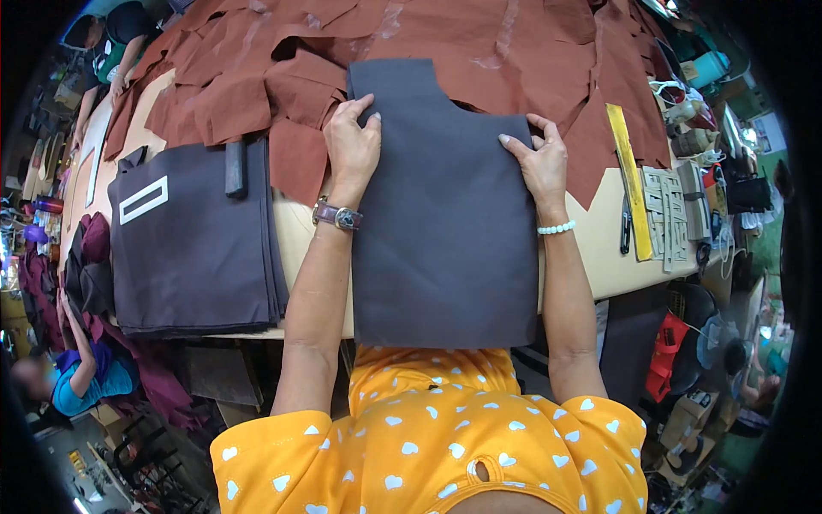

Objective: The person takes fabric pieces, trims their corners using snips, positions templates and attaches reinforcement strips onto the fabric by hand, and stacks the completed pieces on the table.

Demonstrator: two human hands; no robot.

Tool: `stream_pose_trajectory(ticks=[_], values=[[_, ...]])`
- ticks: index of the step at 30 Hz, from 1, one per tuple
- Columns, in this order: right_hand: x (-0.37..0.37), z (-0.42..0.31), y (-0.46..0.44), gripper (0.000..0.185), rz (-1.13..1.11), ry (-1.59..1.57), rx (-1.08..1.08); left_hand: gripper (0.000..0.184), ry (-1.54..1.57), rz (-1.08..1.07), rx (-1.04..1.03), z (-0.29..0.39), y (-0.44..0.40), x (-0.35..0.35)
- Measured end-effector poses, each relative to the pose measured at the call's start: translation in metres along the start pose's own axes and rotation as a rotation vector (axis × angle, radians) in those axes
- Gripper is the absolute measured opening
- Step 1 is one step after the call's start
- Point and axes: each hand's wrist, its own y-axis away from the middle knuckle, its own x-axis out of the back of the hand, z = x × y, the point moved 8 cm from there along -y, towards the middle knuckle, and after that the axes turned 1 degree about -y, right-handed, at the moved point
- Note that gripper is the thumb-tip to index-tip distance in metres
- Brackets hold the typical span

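Head view: forearms (pixel 310 300) extended, one dark panel (pixel 449 223) is held partly over the table (pixel 602 230), pinched at its sides between fingers of the left hand (pixel 353 144) and right hand (pixel 545 163); one yellow ruler (pixel 629 182) is seen.

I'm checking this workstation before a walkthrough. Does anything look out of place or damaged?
The brown material across the far side of the table looks untidy: rumpled, overlapping, with pale streaks whose cause I can't tell. The dark panel between the left hand and right hand shows no visible damage.
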Motion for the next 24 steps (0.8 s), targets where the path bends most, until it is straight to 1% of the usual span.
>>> stream_pose_trajectory(ticks=[5, 8, 11, 15, 16, 19, 22, 24], values=[[0.002, -0.004, 0.001, 0.057, 0.008, 0.067, 0.013, 0.028, -0.077, -0.009, -0.029, -0.004, 0.002, -0.007], [0.001, -0.006, 0.003, 0.056, 0.023, 0.13, 0.014, 0.027, -0.183, 0.016, -0.096, 0.005, 0.007, -0.012], [0.002, -0.008, 0.005, 0.055, 0.039, 0.179, 0.032, 0.03, -0.337, 0.027, -0.21, 0.012, 0.014, -0.022], [-0.001, -0.025, 0.01, 0.055, 0.017, 0.323, 0.113, 0.034, -0.505, -0.041, -0.268, 0.019, 0.018, -0.033], [-0.002, -0.03, 0.01, 0.055, 0.004, 0.371, 0.137, 0.035, -0.522, -0.054, -0.275, 0.019, 0.018, -0.034], [-0.005, -0.048, 0.015, 0.057, 0.008, 0.668, 0.226, 0.035, -0.539, -0.055, -0.306, 0.017, 0.018, -0.037], [-0.012, -0.082, 0.026, 0.061, 0.055, 0.977, 0.464, 0.035, -0.538, -0.049, -0.309, 0.016, 0.018, -0.036], [-0.038, -0.089, 0.035, 0.06, -0.082, 0.974, 0.56, 0.036, -0.55, -0.055, -0.316, 0.015, 0.018, -0.037]])
